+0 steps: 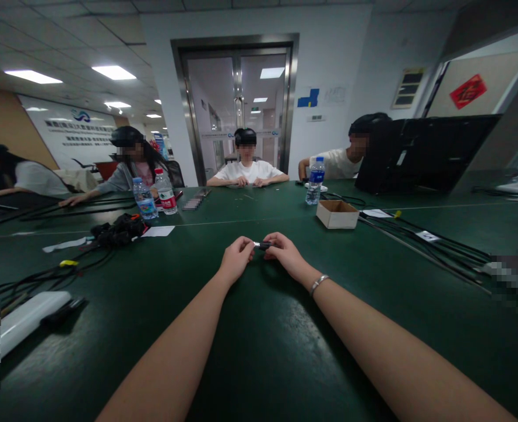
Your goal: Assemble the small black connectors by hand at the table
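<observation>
Above the middle of the green table [259,328], a small dark object with a shiny silver end [264,245] spans the gap between my two hands. My left hand [237,258] pinches the silver end between thumb and fingers. The dark end sits in the closed fingers of my right hand [284,253], whose wrist wears a silver bracelet [319,285]. The object is small, and the fingers cover part of it.
An open cardboard box [337,218] and a water bottle [314,183] stand beyond my right hand. Two bottles, black cables [121,230] and paper lie at the left. More cables run along the right. People sit across the table.
</observation>
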`<state>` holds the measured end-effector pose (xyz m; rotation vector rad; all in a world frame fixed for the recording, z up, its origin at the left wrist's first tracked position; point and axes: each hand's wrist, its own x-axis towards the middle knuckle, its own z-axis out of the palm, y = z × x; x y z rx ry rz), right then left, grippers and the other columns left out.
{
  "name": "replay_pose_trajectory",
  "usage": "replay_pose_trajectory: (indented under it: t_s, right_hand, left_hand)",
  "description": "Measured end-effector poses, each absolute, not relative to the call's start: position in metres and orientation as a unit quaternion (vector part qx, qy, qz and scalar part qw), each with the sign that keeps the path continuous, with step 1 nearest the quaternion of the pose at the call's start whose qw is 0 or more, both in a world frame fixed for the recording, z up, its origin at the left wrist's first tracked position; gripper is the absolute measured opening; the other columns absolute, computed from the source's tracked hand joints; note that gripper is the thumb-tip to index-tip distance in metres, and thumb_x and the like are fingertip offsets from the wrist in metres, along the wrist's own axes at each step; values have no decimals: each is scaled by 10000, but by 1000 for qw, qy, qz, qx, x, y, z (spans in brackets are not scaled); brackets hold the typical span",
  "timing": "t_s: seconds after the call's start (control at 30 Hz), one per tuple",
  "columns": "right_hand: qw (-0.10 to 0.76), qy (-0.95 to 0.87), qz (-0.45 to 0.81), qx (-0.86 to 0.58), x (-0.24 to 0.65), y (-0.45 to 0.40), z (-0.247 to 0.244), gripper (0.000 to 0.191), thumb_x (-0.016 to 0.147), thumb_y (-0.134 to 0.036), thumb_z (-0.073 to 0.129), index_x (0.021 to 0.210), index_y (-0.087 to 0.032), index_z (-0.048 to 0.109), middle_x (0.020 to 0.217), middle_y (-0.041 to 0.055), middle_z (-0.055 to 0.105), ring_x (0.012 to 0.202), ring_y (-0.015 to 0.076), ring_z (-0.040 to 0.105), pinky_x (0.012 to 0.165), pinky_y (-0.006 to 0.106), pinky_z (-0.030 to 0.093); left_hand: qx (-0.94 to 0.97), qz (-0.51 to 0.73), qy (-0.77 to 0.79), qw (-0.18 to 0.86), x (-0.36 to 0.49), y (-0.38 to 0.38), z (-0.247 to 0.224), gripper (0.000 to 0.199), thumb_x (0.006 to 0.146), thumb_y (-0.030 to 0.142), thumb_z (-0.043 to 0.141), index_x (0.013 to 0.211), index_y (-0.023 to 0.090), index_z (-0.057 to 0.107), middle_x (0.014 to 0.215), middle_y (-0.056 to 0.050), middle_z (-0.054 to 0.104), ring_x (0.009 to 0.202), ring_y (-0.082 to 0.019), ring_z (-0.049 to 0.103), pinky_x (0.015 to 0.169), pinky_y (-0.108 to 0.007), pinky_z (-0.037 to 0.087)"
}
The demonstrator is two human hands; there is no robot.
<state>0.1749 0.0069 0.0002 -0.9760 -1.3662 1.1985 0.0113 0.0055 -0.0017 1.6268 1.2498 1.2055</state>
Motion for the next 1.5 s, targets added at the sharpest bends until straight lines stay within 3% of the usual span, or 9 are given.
replay_pose_trajectory:
  t_s: [0.27, 0.57, 0.83, 1.5]
  right_hand:
    - [513, -568, 499, -406, 175, 8, -1, 282, 594, -174, 592, 872, -200, 556, 710, -53, 558, 591, 95, 583, 636, 252, 492]
    - [509, -567, 504, -407, 175, 6, 1, 275, 604, -171, 598, 873, -199, 551, 723, -48, 565, 601, 97, 586, 659, 267, 498]
    - [508, -569, 504, -405, 176, 7, 0, 284, 603, -171, 596, 882, -192, 548, 722, -56, 569, 588, 86, 578, 646, 251, 488]
    - [492, -604, 475, -408, 175, 10, -3, 280, 669, -206, 610, 942, -188, 548, 735, -40, 563, 628, 105, 588, 658, 267, 496]
  left_hand:
    - [616, 478, 490, 390, 11, 7, -1, 234, 805, 355, 527, 948, 184, 598, 743, -16, 603, 622, -110, 567, 550, -213, 445]
    - [628, 453, 513, 371, 11, 4, 1, 356, 816, 507, 482, 756, 176, 599, 692, -22, 610, 630, -138, 568, 592, -262, 451]
    - [633, 477, 476, 382, 10, 8, -4, 234, 791, 390, 540, 856, 175, 603, 733, -4, 596, 631, -113, 555, 565, -221, 434]
    - [632, 483, 456, 399, 11, 9, -4, 180, 769, 270, 559, 925, 192, 604, 740, 7, 574, 633, -100, 556, 553, -197, 419]
